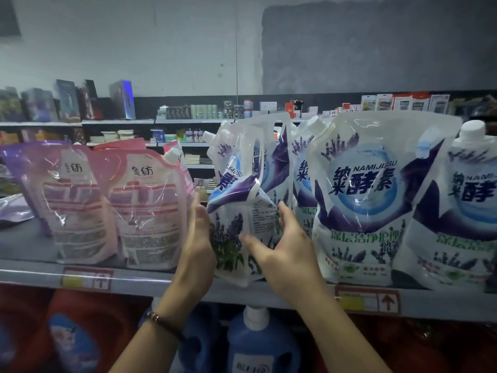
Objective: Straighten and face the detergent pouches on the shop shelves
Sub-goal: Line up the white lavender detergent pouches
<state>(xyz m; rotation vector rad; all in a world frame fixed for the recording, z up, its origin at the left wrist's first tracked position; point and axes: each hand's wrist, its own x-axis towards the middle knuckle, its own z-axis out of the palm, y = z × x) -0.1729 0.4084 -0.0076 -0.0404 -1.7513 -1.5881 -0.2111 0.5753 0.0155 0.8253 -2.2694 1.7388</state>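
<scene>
A white and purple lavender detergent pouch (243, 200) stands crumpled and turned sideways at the front of the grey shelf (32, 273). My left hand (200, 238) lies flat against its left side with straight fingers. On the pouch's right side my right hand (282, 246) presses with spread fingers, its thumb across the front. Further pouches of the same kind (368, 200) face forward to the right. Two pink pouches (145, 208) stand to the left.
A purple pouch (13, 211) lies flat at the far left. Price tags (87, 279) are fixed to the shelf edge. Blue bottles (258, 343) and red containers (67, 332) fill the shelf below. Behind, another aisle's shelves (188, 121) hold small boxes.
</scene>
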